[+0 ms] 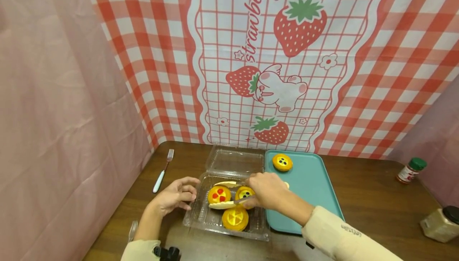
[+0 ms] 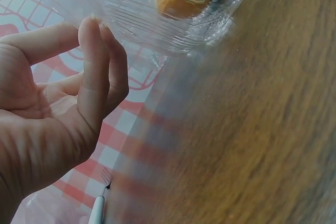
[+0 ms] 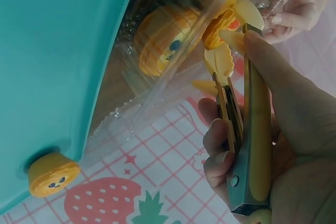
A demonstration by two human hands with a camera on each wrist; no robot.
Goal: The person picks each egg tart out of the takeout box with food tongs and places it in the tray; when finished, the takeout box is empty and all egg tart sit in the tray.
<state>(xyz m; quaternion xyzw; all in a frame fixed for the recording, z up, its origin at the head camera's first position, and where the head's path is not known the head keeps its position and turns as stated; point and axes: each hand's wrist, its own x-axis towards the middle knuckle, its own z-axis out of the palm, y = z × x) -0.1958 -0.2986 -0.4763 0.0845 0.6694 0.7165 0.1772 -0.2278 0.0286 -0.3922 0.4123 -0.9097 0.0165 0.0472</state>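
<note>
My right hand [image 1: 267, 191] grips metal tongs [image 3: 258, 135] with cream, scalloped tips. Those tips stand apart over the clear plastic container [image 1: 252, 233], one on each side of a tart with red pieces [image 1: 219, 194]. Beside it, partly behind the tongs and hand, is a tart with dark dots [image 1: 245, 192]. A tart with yellow wedges [image 1: 235, 218] sits toward the container's front. At the container's left edge is my left hand [image 1: 176, 195], fingers loosely bent, fingertips right by the plastic wall. The container's transparent lid [image 1: 234, 160] lies folded back behind it.
To the right is a teal tray [image 1: 315, 189], bearing another dark-dotted tart [image 1: 282, 162] in its back left corner. A white-handled fork [image 1: 163, 171] lies at left; another fork [image 1: 133, 229] is nearer. A green-capped jar [image 1: 410, 170] and a black-capped jar [image 1: 442, 224] stand far right.
</note>
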